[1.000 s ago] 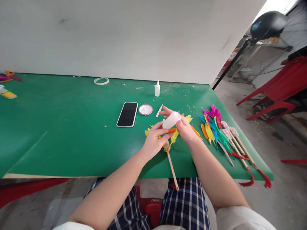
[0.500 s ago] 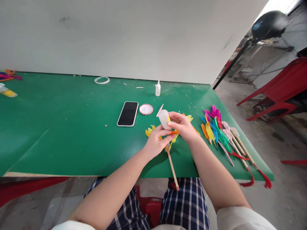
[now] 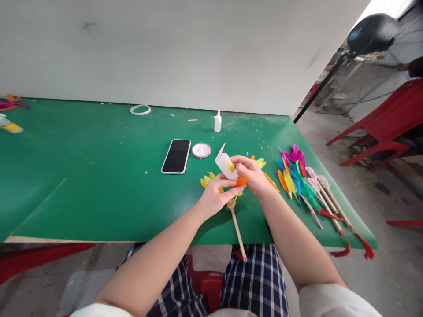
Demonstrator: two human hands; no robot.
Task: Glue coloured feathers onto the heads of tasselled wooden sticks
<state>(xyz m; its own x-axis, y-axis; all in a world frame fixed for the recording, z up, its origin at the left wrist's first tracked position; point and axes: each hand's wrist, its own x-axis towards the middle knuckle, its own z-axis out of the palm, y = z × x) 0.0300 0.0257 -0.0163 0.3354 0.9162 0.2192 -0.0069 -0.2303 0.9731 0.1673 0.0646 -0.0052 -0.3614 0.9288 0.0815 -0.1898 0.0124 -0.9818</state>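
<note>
Between the thumb and fingers of my left hand (image 3: 216,196) is a small orange feather (image 3: 241,181), its tip pointing right. My right hand (image 3: 251,175) is closed around a translucent glue bottle (image 3: 226,165) with a yellow label. The bottle is tilted, base up and to the left, its nozzle end hidden near the feather. Below my hands lies a wooden-handled fan (image 3: 238,233) with yellow feathers (image 3: 207,179) spreading out to the left; my hands cover much of its head. Its handle reaches past the table edge, with a red tassel at the end.
A phone (image 3: 176,156), a round lid-like disc (image 3: 201,150) and a small white dropper bottle (image 3: 217,121) stand beyond my hands. To the right lie several coloured feathers (image 3: 299,176) and tasselled sticks (image 3: 330,202). A white ring (image 3: 140,110) lies near the wall.
My right hand has turned the glue bottle, so more of its side and label show. The orange feather in my left hand now shows more fully.
</note>
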